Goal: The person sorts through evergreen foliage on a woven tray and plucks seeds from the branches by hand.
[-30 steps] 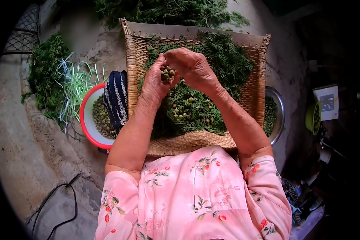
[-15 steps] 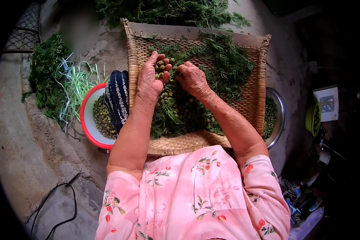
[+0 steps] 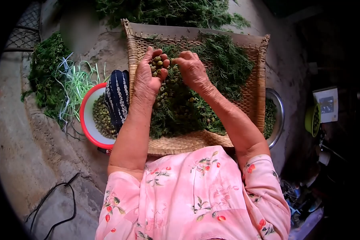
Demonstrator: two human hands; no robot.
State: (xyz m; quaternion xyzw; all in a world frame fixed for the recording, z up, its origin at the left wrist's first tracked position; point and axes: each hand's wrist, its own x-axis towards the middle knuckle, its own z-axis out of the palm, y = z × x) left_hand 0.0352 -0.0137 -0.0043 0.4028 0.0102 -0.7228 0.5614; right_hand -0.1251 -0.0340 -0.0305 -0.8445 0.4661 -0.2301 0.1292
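Small round green cones (image 3: 157, 64) rest in the cupped palm of my left hand (image 3: 147, 78), its fingers curled up around them. Just to its right is my right hand (image 3: 193, 71), thumb and fingertips pinched together; what they hold, if anything, is too small to make out. Both hands are over a woven wicker tray (image 3: 255, 114). Feathery evergreen sprigs (image 3: 228, 66) cover its right and far part. More cones (image 3: 174, 90) lie loose among the greenery below my hands.
Left of the tray stands a red-rimmed white basin (image 3: 85, 122) of cones, with a dark patterned cloth (image 3: 117, 98) over its edge. A metal bowl (image 3: 282, 116) is at the right. Evergreen piles (image 3: 168, 12), plastic strings (image 3: 74, 88) and a black cable (image 3: 74, 200) lie around.
My right hand has moved slightly up, its fingertips still close to my left hand. My left hand has shifted a little up and left with the cones in it.
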